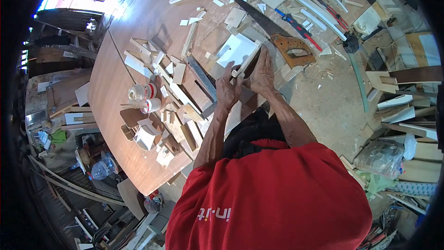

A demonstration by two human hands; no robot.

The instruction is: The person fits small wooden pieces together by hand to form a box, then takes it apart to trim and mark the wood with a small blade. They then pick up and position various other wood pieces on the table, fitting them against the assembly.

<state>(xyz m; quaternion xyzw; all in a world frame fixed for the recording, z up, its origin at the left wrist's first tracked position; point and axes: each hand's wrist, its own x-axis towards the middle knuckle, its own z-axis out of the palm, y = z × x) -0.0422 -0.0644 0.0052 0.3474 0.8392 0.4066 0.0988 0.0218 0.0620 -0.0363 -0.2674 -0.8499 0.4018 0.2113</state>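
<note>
Both my hands are around a small wooden piece with a white face [237, 50] and a pale wood edge towards me. My left hand [229, 88] is closed on its near left corner, fingers bent. On its right side my right hand [262, 75] grips, with the fingertips partly hidden behind it. A handsaw [291, 48] with a brown wooden handle lies just beyond my right hand, its blade pointing away to the left. Left of my left hand lies a dark metal-edged tool [201, 78], perhaps a square.
Wood offcuts [178, 74] and two jars [147, 91] lie to the left on the brown tabletop [122, 150]. A blue and red tool [299, 30] and long white strips [319, 11] lie at the far right. Stacked boards and a plastic bag [380, 157] stand beyond the right edge.
</note>
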